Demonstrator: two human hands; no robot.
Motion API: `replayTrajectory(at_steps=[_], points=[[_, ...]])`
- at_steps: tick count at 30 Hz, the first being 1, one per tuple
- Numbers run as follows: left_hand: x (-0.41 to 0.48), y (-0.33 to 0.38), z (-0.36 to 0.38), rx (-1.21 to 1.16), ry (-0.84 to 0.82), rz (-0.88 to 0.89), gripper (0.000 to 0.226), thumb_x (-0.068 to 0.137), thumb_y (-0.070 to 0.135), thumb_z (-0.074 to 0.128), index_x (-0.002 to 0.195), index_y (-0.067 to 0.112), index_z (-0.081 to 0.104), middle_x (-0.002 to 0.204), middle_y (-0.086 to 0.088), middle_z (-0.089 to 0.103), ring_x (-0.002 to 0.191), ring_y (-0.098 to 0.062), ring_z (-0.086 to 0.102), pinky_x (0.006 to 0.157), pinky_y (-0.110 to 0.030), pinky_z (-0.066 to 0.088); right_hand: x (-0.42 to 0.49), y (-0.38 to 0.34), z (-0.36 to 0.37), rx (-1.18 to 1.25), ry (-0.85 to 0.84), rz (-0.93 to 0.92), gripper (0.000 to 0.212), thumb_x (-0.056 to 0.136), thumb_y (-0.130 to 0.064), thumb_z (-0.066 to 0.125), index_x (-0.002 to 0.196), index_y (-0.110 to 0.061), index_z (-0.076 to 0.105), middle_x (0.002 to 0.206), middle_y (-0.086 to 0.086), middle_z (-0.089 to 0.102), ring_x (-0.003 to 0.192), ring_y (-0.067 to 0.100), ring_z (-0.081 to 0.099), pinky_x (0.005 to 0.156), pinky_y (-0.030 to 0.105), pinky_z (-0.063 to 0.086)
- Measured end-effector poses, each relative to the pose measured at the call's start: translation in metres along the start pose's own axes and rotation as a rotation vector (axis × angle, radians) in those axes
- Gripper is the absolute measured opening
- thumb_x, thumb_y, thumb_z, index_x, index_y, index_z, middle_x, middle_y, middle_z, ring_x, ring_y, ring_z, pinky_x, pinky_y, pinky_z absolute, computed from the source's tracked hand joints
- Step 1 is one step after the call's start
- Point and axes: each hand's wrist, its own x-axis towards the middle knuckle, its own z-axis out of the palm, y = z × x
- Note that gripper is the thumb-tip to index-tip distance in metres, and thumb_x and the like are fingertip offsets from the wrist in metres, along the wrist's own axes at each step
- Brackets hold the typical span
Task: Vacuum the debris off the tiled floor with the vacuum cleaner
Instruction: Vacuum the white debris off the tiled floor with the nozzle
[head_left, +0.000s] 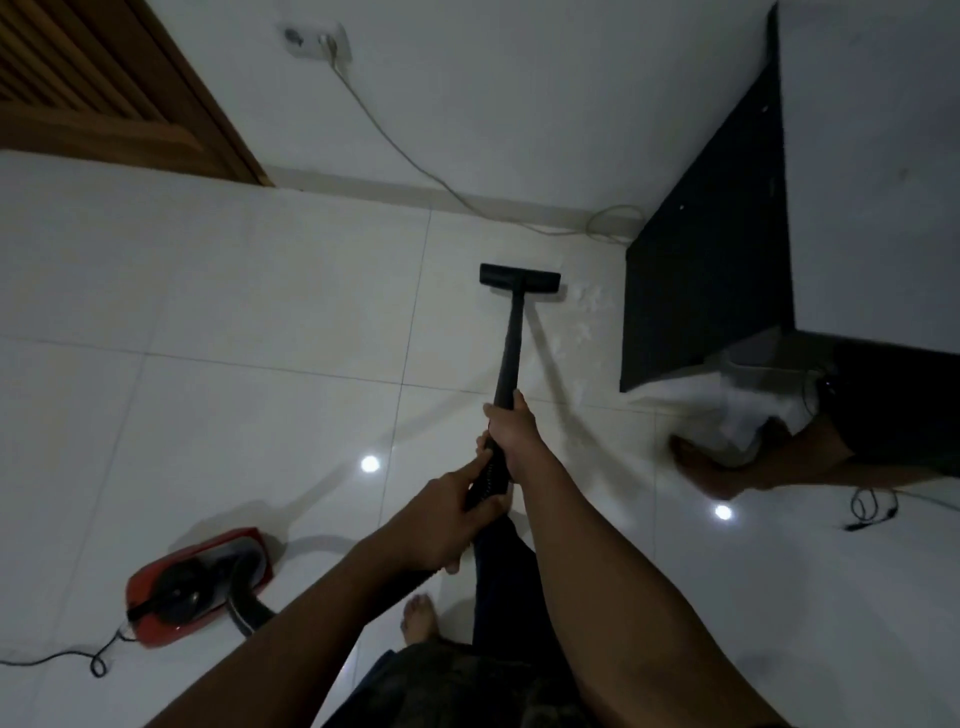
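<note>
The right hand (511, 436) grips the black wand (511, 343) from above, fingers curled round the tube. The left hand (441, 514) holds the ribbed hose end (485, 480) just nearer on the same line, fingers wrapped round it, index finger lying along the ribs. Both arms are extended forward.

The wand runs away from the hands to the floor head (519, 275), which sits flat on the tiled floor (234, 312). Pale debris (587, 306) lies on the tile just right of the floor head, between it and a black cabinet (711, 249).

The red vacuum cleaner body (200, 584) stands on the floor near left, well apart from the floor head. A black hose (249, 608) leaves its near right side, and a black power cord (62, 657) trails left from it. A bare foot (418, 618) stands below the hands. A second person's foot (711, 467) is at right, near the cabinet.

On the far wall, a white cable (405, 156) drops from a wall socket (317, 41) to the floor. A wooden door (104, 88) occupies the far left.
</note>
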Motion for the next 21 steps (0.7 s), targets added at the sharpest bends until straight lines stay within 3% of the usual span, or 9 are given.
replayTrajectory(at_steps=[2, 4, 6, 8, 12, 16, 21], points=[[-0.028, -0.020, 0.017, -0.005, -0.011, 0.011, 0.065, 0.100, 0.037, 0.051, 0.155, 0.039, 0.016, 0.071, 0.009, 0.060, 0.063, -0.034, 0.064, 0.053, -0.041, 0.059, -0.023, 0.033, 0.000, 0.009, 0.013, 0.001, 0.066, 0.106, -0.017, 0.052, 0.163, -0.033, 0.023, 0.091, 0.012, 0.056, 0.055, 0.017, 0.055, 0.044, 0.026, 0.049], [-0.054, -0.040, 0.033, 0.022, -0.024, 0.031, 0.063, 0.098, 0.041, 0.051, 0.154, 0.041, 0.021, 0.072, 0.006, 0.064, 0.070, -0.037, 0.066, 0.058, -0.045, 0.060, -0.042, 0.067, -0.001, 0.003, 0.022, 0.015, 0.065, 0.107, -0.018, 0.053, 0.163, -0.032, 0.023, 0.097, 0.015, 0.057, 0.055, 0.017, 0.055, 0.044, 0.026, 0.049], [-0.070, -0.056, 0.048, 0.045, -0.046, 0.046, 0.065, 0.095, 0.046, 0.050, 0.155, 0.039, 0.024, 0.070, 0.006, 0.065, 0.065, -0.036, 0.066, 0.057, -0.041, 0.058, -0.056, 0.095, -0.005, -0.006, 0.040, 0.030, 0.063, 0.106, -0.019, 0.053, 0.162, -0.030, 0.025, 0.100, 0.018, 0.058, 0.054, 0.018, 0.057, 0.042, 0.025, 0.048], [-0.080, -0.070, 0.060, 0.055, -0.064, 0.025, 0.063, 0.094, 0.049, 0.050, 0.152, 0.041, 0.028, 0.065, 0.010, 0.064, 0.056, -0.029, 0.064, 0.052, -0.034, 0.054, -0.065, 0.119, -0.008, -0.004, 0.057, 0.049, 0.063, 0.106, -0.019, 0.054, 0.162, -0.029, 0.028, 0.098, 0.019, 0.059, 0.052, 0.018, 0.057, 0.041, 0.024, 0.046], [-0.089, -0.079, 0.082, 0.042, -0.108, 0.002, 0.057, 0.093, 0.048, 0.050, 0.148, 0.039, 0.036, 0.066, 0.006, 0.065, 0.055, -0.023, 0.064, 0.054, -0.037, 0.054, -0.071, 0.151, -0.019, 0.008, 0.083, 0.085, 0.064, 0.105, -0.017, 0.056, 0.162, -0.026, 0.028, 0.089, 0.016, 0.060, 0.053, 0.019, 0.057, 0.042, 0.027, 0.047], [-0.083, -0.071, 0.097, 0.019, -0.104, 0.021, 0.041, 0.103, 0.030, 0.049, 0.143, 0.028, 0.043, 0.070, 0.015, 0.059, 0.052, 0.009, 0.056, 0.055, -0.010, 0.042, -0.067, 0.159, -0.031, -0.042, 0.083, 0.099, 0.065, 0.106, -0.015, 0.054, 0.164, -0.023, 0.023, 0.075, 0.012, 0.058, 0.053, 0.019, 0.056, 0.044, 0.029, 0.047], [-0.061, -0.058, 0.106, -0.005, -0.137, -0.012, 0.057, 0.104, 0.029, 0.048, 0.156, 0.024, 0.023, 0.093, 0.013, 0.063, 0.049, 0.017, 0.053, 0.049, -0.006, 0.041, -0.054, 0.145, -0.050, -0.092, 0.050, 0.076, 0.058, 0.106, -0.013, 0.051, 0.160, -0.018, 0.030, 0.075, 0.011, 0.058, 0.036, 0.012, 0.053, 0.038, 0.022, 0.045]])
